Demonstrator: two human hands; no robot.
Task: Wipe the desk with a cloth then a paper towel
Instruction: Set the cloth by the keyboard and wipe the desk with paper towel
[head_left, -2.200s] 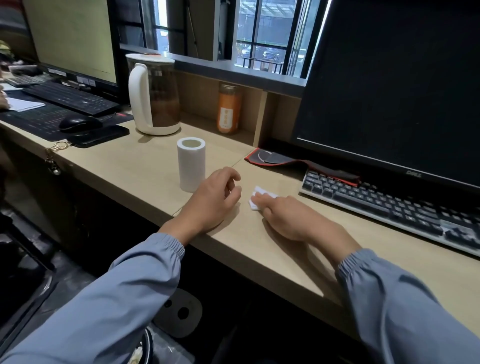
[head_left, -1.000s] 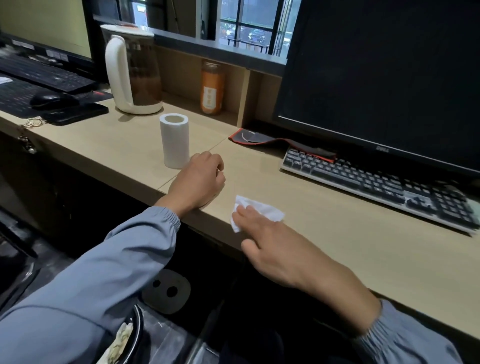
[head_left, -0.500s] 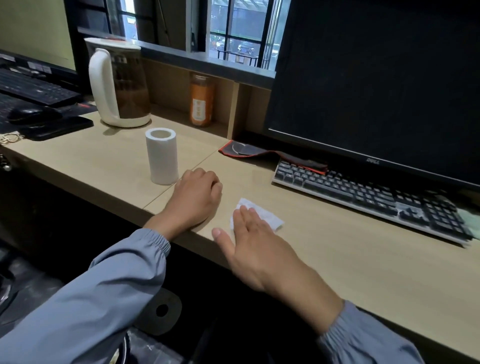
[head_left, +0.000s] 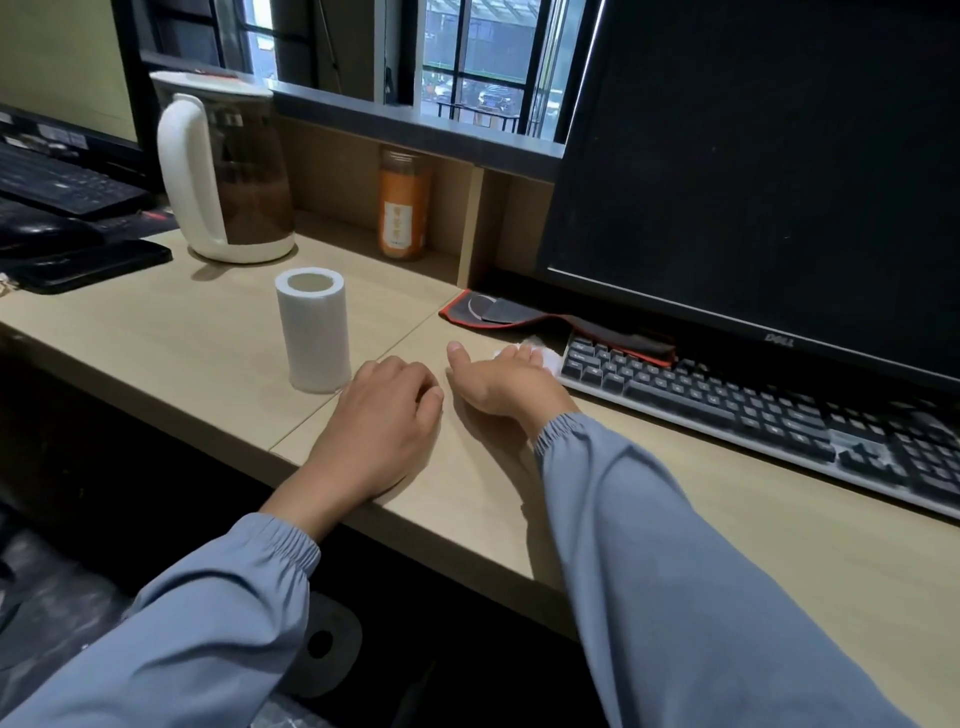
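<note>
My right hand (head_left: 506, 382) lies flat on the wooden desk (head_left: 197, 358), pressing a small white paper towel (head_left: 548, 357) under its fingers, right against the left end of the black keyboard (head_left: 753, 415). Only a white corner of the towel shows past the fingertips. My left hand (head_left: 384, 431) rests on the desk near the front edge, fingers curled in, holding nothing. A white paper towel roll (head_left: 314, 330) stands upright just left of my left hand.
A dark monitor (head_left: 769, 182) stands behind the keyboard. A black and red mouse pad (head_left: 519, 314) lies folded by the monitor base. At the back left stand a white kettle (head_left: 226, 176) and an orange bottle (head_left: 402, 205). A phone (head_left: 88, 267), mouse and second keyboard lie far left.
My right hand has pushed the paper towel away from the front edge to the back, up to the keyboard. My left hand has stayed in place.
</note>
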